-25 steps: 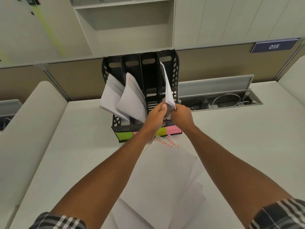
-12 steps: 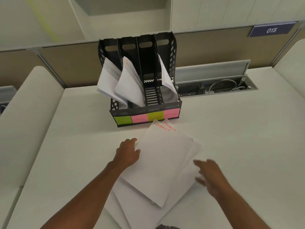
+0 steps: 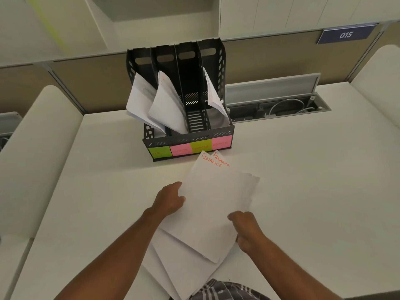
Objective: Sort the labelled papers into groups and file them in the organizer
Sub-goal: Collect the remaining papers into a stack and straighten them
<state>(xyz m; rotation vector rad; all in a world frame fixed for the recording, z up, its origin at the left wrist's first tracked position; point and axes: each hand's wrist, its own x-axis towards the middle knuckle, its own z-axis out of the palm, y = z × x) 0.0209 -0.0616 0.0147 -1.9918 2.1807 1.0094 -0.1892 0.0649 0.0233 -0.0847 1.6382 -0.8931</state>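
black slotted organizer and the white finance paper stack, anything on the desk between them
Nothing: in the head view only a narrow strip of bare white desk separates the black slotted organizer from the white paper stack marked FINANCE.

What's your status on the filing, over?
Left hand and right hand gripping the Finance stack on the desk. Organizer: third slot empty. Path clear.

We count one organizer [image 3: 188, 126] with four slots, three holding papers; four sticky labels [image 3: 190, 147]; two sheets marked FINANCE [image 3: 213, 162]; two hands.
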